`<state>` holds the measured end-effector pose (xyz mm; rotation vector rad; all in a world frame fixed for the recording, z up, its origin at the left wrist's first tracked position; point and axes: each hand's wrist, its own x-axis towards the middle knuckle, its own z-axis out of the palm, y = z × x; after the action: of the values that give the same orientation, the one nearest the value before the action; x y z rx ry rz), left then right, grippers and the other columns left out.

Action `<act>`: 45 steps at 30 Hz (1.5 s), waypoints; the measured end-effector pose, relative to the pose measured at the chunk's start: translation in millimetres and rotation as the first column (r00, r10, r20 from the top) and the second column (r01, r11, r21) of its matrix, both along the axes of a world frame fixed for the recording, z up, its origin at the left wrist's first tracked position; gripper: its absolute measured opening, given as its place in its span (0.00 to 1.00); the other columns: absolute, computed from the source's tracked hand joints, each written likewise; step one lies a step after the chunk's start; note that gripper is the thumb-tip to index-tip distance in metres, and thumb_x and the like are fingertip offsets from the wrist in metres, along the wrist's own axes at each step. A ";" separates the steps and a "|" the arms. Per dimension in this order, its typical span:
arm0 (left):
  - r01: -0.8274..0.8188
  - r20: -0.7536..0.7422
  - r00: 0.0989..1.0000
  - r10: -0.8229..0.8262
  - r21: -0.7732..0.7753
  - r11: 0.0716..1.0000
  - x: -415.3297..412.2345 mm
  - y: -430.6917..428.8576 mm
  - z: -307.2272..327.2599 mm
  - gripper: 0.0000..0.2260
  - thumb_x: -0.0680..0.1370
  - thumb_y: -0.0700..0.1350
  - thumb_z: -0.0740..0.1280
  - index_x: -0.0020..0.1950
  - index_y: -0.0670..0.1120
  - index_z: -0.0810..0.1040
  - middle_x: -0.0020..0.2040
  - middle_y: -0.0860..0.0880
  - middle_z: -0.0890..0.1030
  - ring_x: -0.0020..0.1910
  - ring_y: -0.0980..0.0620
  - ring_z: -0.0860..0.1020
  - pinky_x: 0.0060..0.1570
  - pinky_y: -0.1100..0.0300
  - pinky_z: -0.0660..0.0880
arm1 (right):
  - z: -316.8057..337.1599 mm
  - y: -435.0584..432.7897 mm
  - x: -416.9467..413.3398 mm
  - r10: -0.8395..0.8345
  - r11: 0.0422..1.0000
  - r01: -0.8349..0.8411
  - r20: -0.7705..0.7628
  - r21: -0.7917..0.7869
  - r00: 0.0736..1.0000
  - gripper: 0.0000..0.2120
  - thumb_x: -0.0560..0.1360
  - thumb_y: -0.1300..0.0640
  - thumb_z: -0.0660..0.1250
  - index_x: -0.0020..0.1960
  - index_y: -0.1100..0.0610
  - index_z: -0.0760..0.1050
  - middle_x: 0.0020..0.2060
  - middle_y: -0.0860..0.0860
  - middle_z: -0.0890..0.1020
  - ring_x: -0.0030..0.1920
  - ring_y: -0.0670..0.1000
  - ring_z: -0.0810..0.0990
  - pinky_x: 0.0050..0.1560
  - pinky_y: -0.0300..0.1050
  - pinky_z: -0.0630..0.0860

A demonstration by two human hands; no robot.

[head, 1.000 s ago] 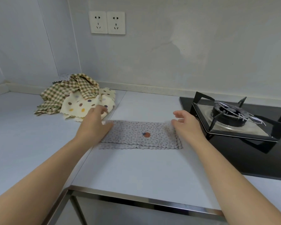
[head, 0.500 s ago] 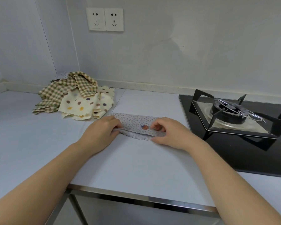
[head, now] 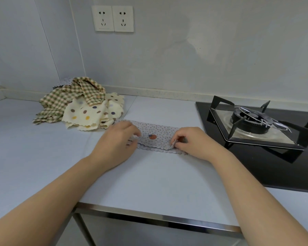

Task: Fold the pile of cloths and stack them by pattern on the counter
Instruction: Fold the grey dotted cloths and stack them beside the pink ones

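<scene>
Surface: pale blue-grey counter (head: 149,183) with a steel front edge, under both grips.
Cooker: black glass gas hob (head: 256,166), just outward of the right hand (head: 194,141).
Heap: crumpled pile of green-checked and cream polka-dot cloths (head: 78,107), behind the left hand (head: 117,141).
Strip: grey speckled scallop-edged cloth (head: 158,134), folded long, flat on the counter, spanning from one grip to the other.
Left grip: fingers curled over the strip's left end, holding it.
Right grip: thumb and fingertips pinch the right end's near edge.

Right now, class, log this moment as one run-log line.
left hand: grips grey dotted cloth | right hand: pinches its right end | cloth: folded strip on counter | pile: unfolded, far left
</scene>
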<state>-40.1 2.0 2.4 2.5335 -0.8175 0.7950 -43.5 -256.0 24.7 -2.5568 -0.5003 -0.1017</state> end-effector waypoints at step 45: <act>-0.067 -0.440 0.883 -0.163 -0.461 0.885 -21.0 -38.3 13.9 0.07 0.79 0.46 0.64 0.43 0.46 0.76 0.33 0.50 0.73 0.33 0.54 0.69 0.37 0.58 0.66 | 6.2 21.3 -13.6 0.079 0.839 -0.129 0.115 0.529 0.990 0.07 0.76 0.60 0.69 0.43 0.48 0.80 0.41 0.46 0.83 0.45 0.51 0.81 0.51 0.49 0.77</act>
<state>-61.2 -36.3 16.4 2.1186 -0.4543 0.2786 -57.1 -234.7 30.9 -1.9760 -0.5533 -0.2777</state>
